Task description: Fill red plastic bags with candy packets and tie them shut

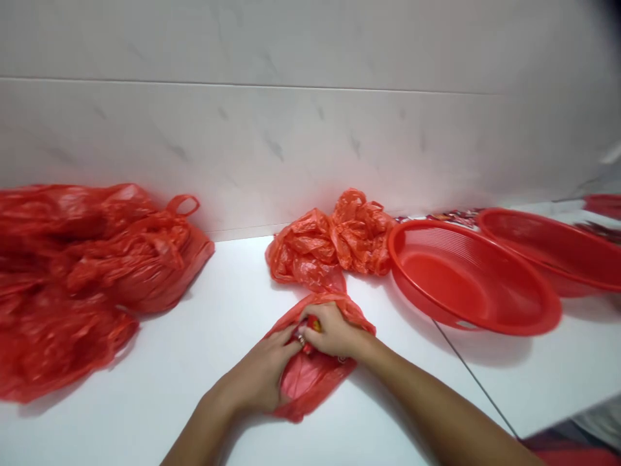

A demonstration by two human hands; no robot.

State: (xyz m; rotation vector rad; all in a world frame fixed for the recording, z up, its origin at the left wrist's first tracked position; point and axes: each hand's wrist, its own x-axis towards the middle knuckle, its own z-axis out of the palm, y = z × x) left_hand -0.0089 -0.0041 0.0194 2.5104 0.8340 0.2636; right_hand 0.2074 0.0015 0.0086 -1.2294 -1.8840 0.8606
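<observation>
A red plastic bag [310, 378] lies on the white tabletop in front of me, its mouth spread towards me. My left hand [264, 372] grips the bag's left rim, with the fingertips reaching inside. My right hand [330, 330] is inside the mouth, its fingers closed around small shiny wrapped pieces [316, 325] in red and yellow. The fingertips of both hands nearly meet there. What exactly the pieces are is partly hidden by the fingers. Just behind the bag sit crumpled red plastic bags [334, 239].
To the left rests a big heap of red plastic bags [97, 259]. On the right stand a round red basin [446, 285] and a second red basin [557, 246]. Small colourful packets [453, 217] lie behind them. A pale marbled wall [242, 142] closes off the back.
</observation>
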